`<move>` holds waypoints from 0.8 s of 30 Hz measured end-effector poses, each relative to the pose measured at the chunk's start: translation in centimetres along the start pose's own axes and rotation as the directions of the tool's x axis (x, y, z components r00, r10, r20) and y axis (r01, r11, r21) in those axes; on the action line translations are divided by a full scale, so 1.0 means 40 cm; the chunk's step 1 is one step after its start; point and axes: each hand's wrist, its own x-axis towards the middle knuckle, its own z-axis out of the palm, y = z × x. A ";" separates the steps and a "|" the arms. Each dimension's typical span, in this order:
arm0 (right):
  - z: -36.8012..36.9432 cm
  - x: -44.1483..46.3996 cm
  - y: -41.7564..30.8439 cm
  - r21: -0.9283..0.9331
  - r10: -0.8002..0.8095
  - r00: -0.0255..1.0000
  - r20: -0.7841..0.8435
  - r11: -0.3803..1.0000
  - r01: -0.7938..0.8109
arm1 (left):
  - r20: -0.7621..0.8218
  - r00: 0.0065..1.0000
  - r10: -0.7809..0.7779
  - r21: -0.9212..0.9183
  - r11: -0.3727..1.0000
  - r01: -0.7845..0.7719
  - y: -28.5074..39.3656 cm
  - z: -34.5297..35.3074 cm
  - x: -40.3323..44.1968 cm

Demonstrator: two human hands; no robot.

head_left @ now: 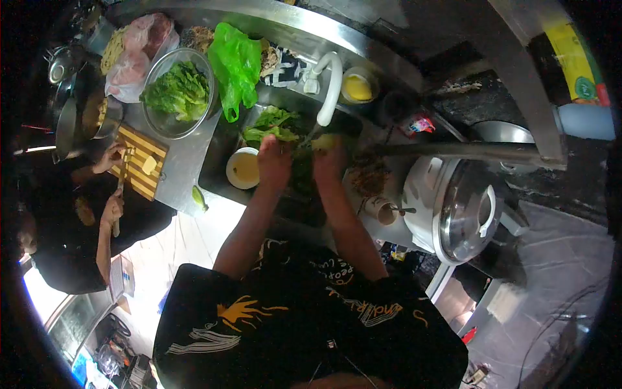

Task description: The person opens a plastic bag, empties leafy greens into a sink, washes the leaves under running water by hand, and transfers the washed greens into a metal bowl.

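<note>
Over the dark metal sink, my left hand is closed at the edge of green lettuce leaves, with a leaf at its fingertips. My right hand is beside it, below the white faucet, closed around a blurred pale-green piece of lettuce. Shadow and motion blur hide part of the fingers. A white bowl with yellowish contents sits in the sink, left of my left hand. Further left, a clear bowl of lettuce stands on the counter.
A bright green plastic bag lies behind the sink. At left, another person's hands hold a knife by a striped cutting board. A loose leaf lies on the counter. Right are a cup and a lidded white cooker.
</note>
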 end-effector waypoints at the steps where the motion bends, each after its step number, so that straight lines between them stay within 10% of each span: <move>1: 0.014 0.004 0.061 0.018 -0.009 1.000 -0.026 1.000 0.009 | -0.022 0.982 -0.189 -0.292 0.940 0.175 0.044 0.029 -0.017; 4: 0.040 0.021 0.194 0.447 0.221 0.973 -0.062 0.878 -0.171 | 0.116 0.976 -0.184 -0.418 0.882 0.216 0.041 0.009 0.032; 5: 0.011 0.026 0.147 0.755 0.429 0.901 0.055 0.573 -0.319 | 0.186 0.954 -0.235 -0.303 0.910 0.283 0.027 -0.005 0.050; 7: 0.000 0.031 0.194 0.831 0.445 0.878 0.178 0.409 -0.376 | 0.295 0.889 -0.350 -0.055 0.923 0.381 -0.002 -0.023 0.073; 10: 0.048 0.018 0.421 0.538 0.170 0.976 0.138 0.815 -0.217 | 0.524 0.787 -0.327 0.295 0.936 0.192 0.051 0.047 0.049; 13: 0.008 0.030 0.377 0.726 0.304 0.933 0.195 0.594 -0.345 | 0.568 0.670 -0.478 -0.052 0.791 0.609 -0.048 0.055 0.080; 14: -0.041 0.033 0.271 0.838 0.406 0.868 0.286 0.333 -0.432 | 0.545 0.688 -0.479 -0.023 0.812 0.583 -0.051 0.054 0.082; 16: -0.102 0.013 0.169 0.750 0.346 0.910 0.228 0.534 -0.391 | 0.489 0.732 -0.474 0.034 0.849 0.527 -0.039 0.046 0.076; 17: -0.121 -0.002 0.150 0.440 0.126 0.983 0.136 0.881 -0.174 | 0.394 0.787 -0.474 0.117 0.875 0.469 -0.013 0.041 0.072; 20: -0.112 -0.002 0.169 0.118 -0.132 0.954 0.269 0.988 0.103 | 0.172 0.937 -0.303 0.263 0.931 0.253 0.087 -0.012 0.063; 24: -0.011 0.014 0.246 0.466 0.233 0.831 0.506 0.737 -0.490 | 0.029 0.992 0.120 0.399 0.909 -0.121 0.278 -0.104 0.084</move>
